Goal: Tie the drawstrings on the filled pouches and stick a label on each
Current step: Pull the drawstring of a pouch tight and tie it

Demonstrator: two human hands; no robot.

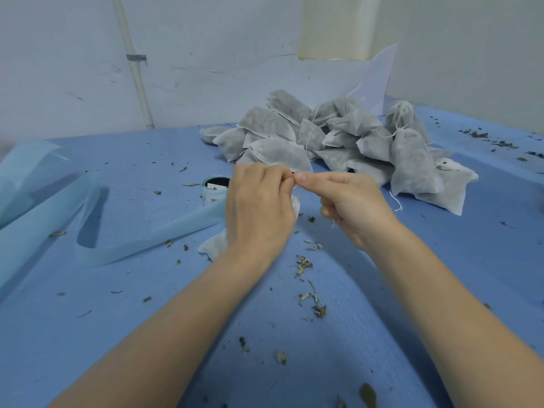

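Observation:
My left hand (259,204) and my right hand (350,204) meet at the middle of the blue table, fingertips pinched together on the thin white drawstring of a white pouch (213,245). Most of that pouch is hidden under my left hand; only its lower corner and a bit of its edge show. A strand of string hangs below my right hand. Behind my hands lies a pile of filled white pouches (338,136) with loose strings. A roll of labels (214,189) on pale blue backing stands just left of my left hand.
A long strip of pale blue label backing (97,242) curls across the table's left side. Dried leaf crumbs (309,269) are scattered over the blue table cover (441,290). A white paper sheet (374,81) leans on the wall behind the pile.

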